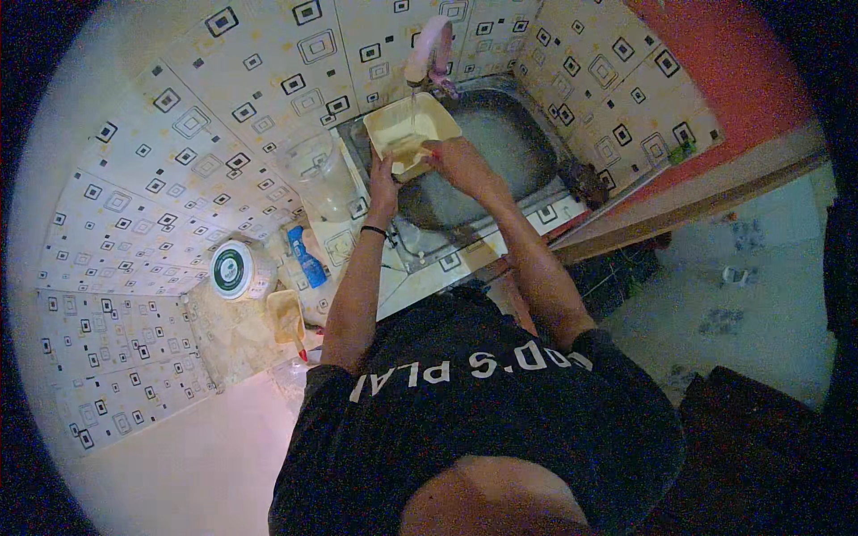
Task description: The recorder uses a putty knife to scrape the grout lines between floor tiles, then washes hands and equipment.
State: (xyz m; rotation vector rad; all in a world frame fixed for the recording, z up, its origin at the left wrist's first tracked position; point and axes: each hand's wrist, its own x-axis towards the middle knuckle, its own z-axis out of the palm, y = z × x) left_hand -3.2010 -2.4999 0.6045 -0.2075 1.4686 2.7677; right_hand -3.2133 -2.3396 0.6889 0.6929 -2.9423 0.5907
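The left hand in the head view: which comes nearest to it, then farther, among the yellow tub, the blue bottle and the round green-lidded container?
1. Yellow tub: held by the left hand, under the tap.
2. Blue bottle: on the counter, left of the sink.
3. Green-lidded container: farthest left on the counter.

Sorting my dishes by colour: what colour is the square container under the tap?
Pale yellow container, seen in the head view, the only one.
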